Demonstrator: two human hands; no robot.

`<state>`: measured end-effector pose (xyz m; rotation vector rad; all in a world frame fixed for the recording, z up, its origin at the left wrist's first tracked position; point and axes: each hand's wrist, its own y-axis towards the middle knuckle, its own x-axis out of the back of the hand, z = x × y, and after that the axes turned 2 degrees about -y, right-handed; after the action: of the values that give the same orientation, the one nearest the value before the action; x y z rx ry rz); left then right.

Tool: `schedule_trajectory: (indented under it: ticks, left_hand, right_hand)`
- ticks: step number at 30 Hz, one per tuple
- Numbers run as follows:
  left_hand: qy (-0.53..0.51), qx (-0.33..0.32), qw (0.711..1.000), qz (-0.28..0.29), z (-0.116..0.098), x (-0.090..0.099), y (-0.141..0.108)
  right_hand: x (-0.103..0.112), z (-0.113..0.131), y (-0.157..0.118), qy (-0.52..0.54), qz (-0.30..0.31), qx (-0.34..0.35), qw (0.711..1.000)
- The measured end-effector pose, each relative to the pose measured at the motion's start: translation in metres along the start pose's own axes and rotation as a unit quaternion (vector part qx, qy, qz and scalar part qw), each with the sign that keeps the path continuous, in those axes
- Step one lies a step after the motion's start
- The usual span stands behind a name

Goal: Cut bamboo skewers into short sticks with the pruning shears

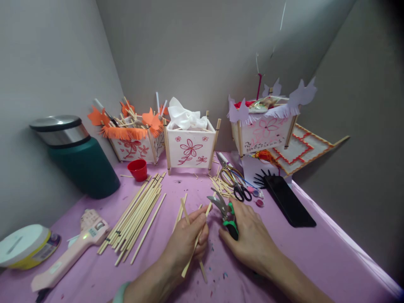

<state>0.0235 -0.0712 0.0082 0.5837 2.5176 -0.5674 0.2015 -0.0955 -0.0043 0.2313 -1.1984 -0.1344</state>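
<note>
My left hand (181,240) is closed around a thin wooden stick (189,261) that slants up and to the right. A second stick (184,209) crosses behind that hand; whether the fingers grip it too is hard to make out. My right hand (254,233) is wrapped round the green-and-black handles of pruning shears (222,206). The shears' blades are apart, close to the upper end of the held stick; I cannot tell whether they touch it. Short cut stick pieces (222,186) lie beyond the blades.
A bundle of sticks (139,219), a pink glue gun (75,248), a red cup (138,170) and a teal bottle (82,160) are on the left. Decorated boxes (189,153) stand behind. Scissors (242,192) and a black phone (288,202) lie on the right.
</note>
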Motion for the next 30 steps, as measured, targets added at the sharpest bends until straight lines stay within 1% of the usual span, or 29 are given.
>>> schedule_trajectory:
  ticks: [4,8,13,18,22,27,30]
  left_hand:
    - [0.001,-0.002,1.0,0.001,0.002,0.0,0.001]
    - [0.004,-0.006,1.0,0.003,0.002,0.0,0.0]
    - [0.005,-0.006,1.0,-0.011,0.001,0.0,-0.001]
    - [0.011,-0.009,1.0,-0.024,0.002,0.002,-0.002]
    - [-0.004,-0.012,0.999,-0.034,0.003,0.003,0.001]
    - [-0.01,-0.005,0.999,-0.043,0.003,0.005,0.003]
    - [-0.009,-0.006,0.999,-0.039,0.002,0.006,0.002]
  right_hand:
    - [0.0,0.001,0.0,-0.005,-0.002,-0.003,1.0]
    - [0.004,0.003,0.003,-0.015,0.017,-0.011,1.0]
    - [0.007,0.002,0.007,-0.019,0.036,-0.004,0.999]
    - [0.008,0.004,0.012,-0.021,0.043,0.001,0.999]
    - [0.009,0.004,0.017,-0.039,0.045,0.006,0.998]
    - [0.009,0.002,0.022,-0.053,0.056,0.01,0.997]
    - [0.008,0.001,0.021,-0.055,0.061,-0.011,0.997]
